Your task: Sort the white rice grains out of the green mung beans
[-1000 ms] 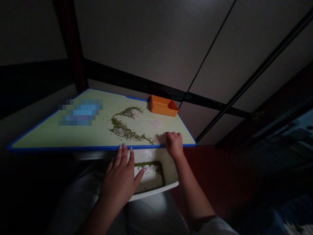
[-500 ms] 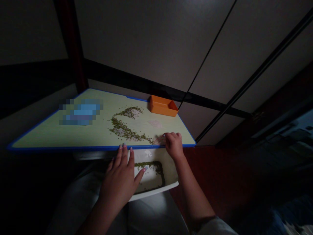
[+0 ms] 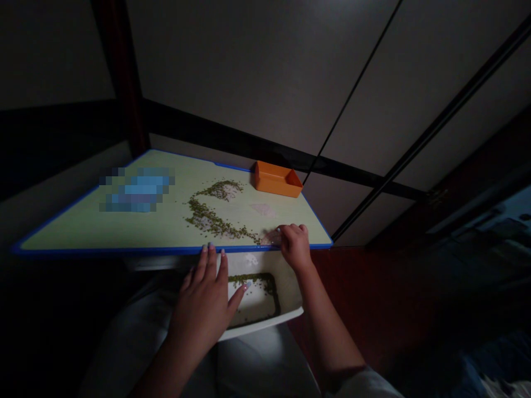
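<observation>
Small green beans (image 3: 203, 215) lie in a curved band across a pale yellow-green table (image 3: 166, 232) with a blue rim. My left hand (image 3: 203, 304) has its fingers stretched out, tips at the table's front edge, thumb over a white tub (image 3: 290, 307). The tub is below the edge, with more green beans along the sides of its floor. On the table's front right, my right hand (image 3: 295, 243) is closed, fingers curled down beside the end of the bean band. Whatever it may hold is hidden. A pinkish patch shows just left of its fingers.
An orange open box (image 3: 277, 181) stands at the table's back right corner. A blurred-out blue item (image 3: 141, 190) lies at the left. Behind the table rise large cabinet panels (image 3: 257, 72), and the dark red floor (image 3: 352, 298) shows at right.
</observation>
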A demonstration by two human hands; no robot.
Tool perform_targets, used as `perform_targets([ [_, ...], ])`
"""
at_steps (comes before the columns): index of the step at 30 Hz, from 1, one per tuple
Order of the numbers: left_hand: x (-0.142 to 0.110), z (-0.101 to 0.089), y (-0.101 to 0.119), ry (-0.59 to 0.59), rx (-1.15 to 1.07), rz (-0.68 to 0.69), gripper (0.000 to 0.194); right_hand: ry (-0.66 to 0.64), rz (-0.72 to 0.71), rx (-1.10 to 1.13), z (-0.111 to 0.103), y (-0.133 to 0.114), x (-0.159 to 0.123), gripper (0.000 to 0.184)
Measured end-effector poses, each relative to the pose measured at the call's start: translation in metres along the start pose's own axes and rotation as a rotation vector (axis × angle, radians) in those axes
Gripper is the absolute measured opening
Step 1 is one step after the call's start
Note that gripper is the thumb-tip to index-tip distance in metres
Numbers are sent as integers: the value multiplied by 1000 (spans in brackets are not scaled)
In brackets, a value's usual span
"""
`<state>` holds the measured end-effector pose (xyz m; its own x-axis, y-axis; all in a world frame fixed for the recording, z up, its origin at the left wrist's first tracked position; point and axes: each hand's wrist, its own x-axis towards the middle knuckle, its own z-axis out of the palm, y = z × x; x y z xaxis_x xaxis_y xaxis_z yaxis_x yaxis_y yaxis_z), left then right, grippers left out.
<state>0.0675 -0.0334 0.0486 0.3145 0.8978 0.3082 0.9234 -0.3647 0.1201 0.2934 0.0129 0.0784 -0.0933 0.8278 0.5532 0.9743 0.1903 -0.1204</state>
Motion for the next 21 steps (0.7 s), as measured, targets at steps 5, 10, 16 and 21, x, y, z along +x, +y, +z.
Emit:
perform_targets([
  [5, 0, 0, 0, 2, 2, -3, 76, -12, 24, -15, 1, 0, 1, 23],
  [10, -1, -2, 0, -18, -3, -15, 77, -9, 1, -18, 0, -4, 3, 25],
  [16, -1, -2, 0, -24, -4, -12, 76, -26, -7, -43, 0, -5, 4, 24],
  [21, -1, -2, 0, -26, -8, -15, 76, -47, -31, -44, 1, -4, 4, 23],
])
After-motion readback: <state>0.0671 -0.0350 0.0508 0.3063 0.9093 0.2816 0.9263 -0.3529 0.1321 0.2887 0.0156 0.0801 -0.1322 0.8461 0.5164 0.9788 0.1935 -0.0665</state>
